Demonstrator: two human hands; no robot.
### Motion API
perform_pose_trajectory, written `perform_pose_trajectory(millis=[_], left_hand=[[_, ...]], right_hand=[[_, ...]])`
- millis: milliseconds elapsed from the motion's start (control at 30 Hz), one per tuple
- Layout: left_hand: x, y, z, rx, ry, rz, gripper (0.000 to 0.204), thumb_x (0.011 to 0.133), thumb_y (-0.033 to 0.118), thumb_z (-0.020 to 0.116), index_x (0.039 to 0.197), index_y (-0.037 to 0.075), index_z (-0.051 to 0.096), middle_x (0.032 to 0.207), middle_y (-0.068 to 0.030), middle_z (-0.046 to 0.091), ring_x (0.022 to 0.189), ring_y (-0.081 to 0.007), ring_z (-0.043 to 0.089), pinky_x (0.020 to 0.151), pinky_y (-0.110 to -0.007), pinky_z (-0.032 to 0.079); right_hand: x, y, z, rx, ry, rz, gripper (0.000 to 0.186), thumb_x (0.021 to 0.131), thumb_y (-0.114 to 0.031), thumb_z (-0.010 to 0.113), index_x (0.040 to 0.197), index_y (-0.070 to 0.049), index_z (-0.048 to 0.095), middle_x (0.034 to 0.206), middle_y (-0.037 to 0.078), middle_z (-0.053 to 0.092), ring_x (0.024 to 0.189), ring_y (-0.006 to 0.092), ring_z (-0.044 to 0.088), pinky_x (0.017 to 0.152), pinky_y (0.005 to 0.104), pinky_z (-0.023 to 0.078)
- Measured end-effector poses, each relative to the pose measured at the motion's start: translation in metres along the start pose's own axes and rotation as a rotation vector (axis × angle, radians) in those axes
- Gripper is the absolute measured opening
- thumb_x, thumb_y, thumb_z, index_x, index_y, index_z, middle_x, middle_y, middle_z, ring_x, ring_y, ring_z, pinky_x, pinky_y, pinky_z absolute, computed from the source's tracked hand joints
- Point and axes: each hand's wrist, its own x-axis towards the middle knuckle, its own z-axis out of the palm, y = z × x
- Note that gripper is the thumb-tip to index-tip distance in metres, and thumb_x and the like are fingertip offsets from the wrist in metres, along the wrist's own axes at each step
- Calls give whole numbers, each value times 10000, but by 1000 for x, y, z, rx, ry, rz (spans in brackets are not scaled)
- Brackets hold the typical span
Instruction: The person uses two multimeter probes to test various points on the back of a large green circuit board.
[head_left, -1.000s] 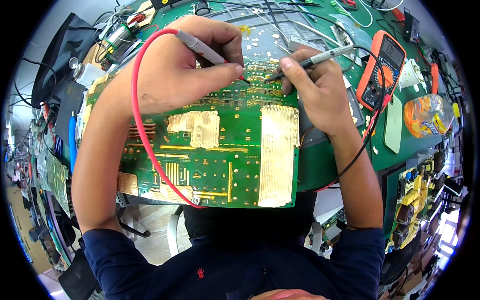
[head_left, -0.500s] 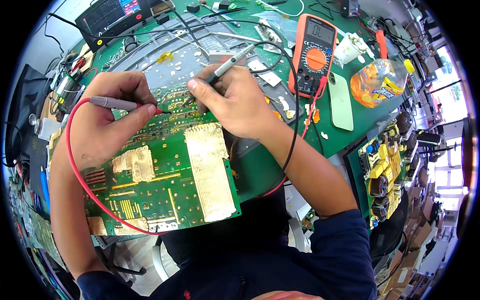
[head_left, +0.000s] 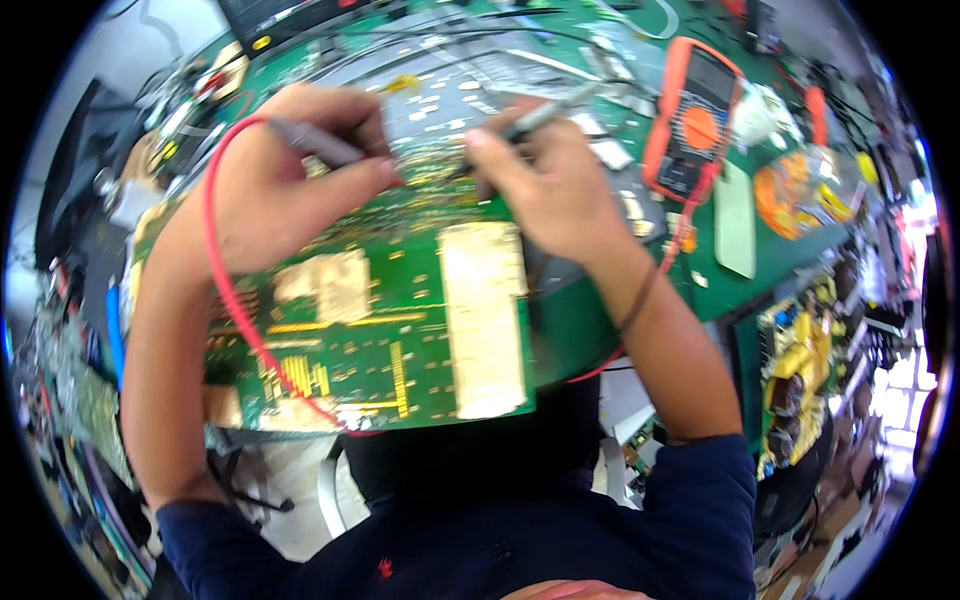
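Observation:
A large green circuit board (head_left: 400, 290) with broad tinned patches lies in front of me, its near edge out over my lap. My left hand (head_left: 310, 170) grips a multimeter probe (head_left: 318, 143) with a red lead, its tip down toward the small parts in the board's far area. In my right hand (head_left: 550, 180) is a second probe (head_left: 545, 112), grey with a dark tip, angled down at the same area a little to the right. Motion blur hides whether either tip touches the board. The orange multimeter (head_left: 696, 125) lies beyond my right hand.
A grey mat (head_left: 450, 100) strewn with pale scraps lies behind the board. Right of it are a pale green phone (head_left: 735, 222), a clear bottle (head_left: 805, 190) with orange label, and another populated board (head_left: 800, 370). A dark instrument (head_left: 285, 20) stands at the far left.
The whole view has shifted, so board, hands and bench appear further right, and the picture has blurred. Both hands still hold their probes over the board's far area.

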Motion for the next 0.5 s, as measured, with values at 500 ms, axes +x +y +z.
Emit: perform_pose_trajectory(millis=[500], left_hand=[[-4, -5, 1, -42, 12, 55, 81, 829, 28, 616, 776, -18, 576, 748, -38, 611, 718, -83, 561, 646, -239, 434]], right_hand=[[-2, 5, 1, 40, -5, 24, 308, 916, -255, 633, 793, 27, 653, 578, 23, 591, 508, 51, 502, 458, 221, 350]])
